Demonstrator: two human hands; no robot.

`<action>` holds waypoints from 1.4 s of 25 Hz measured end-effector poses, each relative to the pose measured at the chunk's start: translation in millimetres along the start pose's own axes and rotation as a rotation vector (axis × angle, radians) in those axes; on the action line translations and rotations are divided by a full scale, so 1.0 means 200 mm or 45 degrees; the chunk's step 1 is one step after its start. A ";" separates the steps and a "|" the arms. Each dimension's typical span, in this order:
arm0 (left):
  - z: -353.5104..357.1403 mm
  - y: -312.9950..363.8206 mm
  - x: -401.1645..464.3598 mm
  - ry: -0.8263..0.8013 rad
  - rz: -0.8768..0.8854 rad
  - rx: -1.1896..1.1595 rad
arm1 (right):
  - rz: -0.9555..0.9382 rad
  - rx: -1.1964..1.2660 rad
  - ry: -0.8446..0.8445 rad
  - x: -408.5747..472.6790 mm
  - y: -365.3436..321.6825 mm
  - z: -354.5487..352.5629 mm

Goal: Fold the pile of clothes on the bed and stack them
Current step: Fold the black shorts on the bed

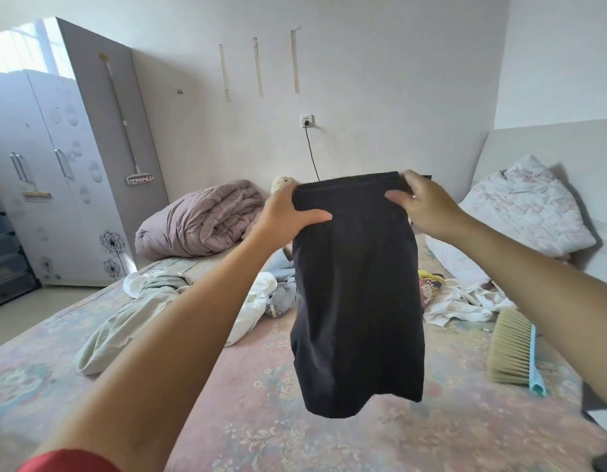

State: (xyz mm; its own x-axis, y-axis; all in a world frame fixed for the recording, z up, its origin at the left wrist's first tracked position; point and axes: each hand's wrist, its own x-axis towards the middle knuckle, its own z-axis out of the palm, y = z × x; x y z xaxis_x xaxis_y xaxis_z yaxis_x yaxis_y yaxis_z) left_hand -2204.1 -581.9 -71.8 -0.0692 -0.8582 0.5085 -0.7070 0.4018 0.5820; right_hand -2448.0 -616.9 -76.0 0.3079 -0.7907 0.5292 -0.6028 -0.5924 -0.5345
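The black garment (358, 287) hangs in the air in front of you, above the bed (261, 420), held up by its top edge with the rest dangling straight down, clear of the sheet. Your left hand (285, 212) grips the top left corner, thumb stretched across the front of the cloth and fingers tucked behind it. Your right hand (421, 206) pinches the top right corner in the same manner, thumb on the front, fingers wrapped over the edge. The garment spans the gap between your two hands, both arms reaching forward at the same height.

Behind and below it the pile of clothes (271, 294) lies loose on the flowered sheet: a pale green piece (125, 321) to the left, white and denim items in the middle, a white shirt (462, 301) to the right. A bed brush (513, 349) rests near the right edge. Farther back you have a rolled mauve quilt (200, 219) and a white pillow (527, 206), with a wardrobe (57, 172) against the left wall.
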 end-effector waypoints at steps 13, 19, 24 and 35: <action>0.13 -0.32 0.19 -0.061 -0.156 0.157 | 0.078 0.089 -0.150 0.16 0.23 0.27; 0.30 -0.69 0.46 -0.034 -0.142 0.126 | 0.090 -0.136 -0.289 0.47 0.48 0.59; 0.25 -0.78 0.75 0.174 0.055 0.293 | -0.202 -0.596 -0.025 0.73 0.50 0.61; 1.11 -1.16 -0.32 -0.379 0.280 0.592 | -0.919 -1.169 -0.161 -0.16 1.11 1.14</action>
State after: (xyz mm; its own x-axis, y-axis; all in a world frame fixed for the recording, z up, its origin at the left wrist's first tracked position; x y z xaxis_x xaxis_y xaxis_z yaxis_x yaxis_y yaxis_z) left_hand -2191.4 -690.6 -380.7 -0.3960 -0.8503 0.3465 -0.8832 0.4560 0.1095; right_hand -2423.8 -757.4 -361.3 0.8350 -0.3575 0.4183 -0.5474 -0.6169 0.5655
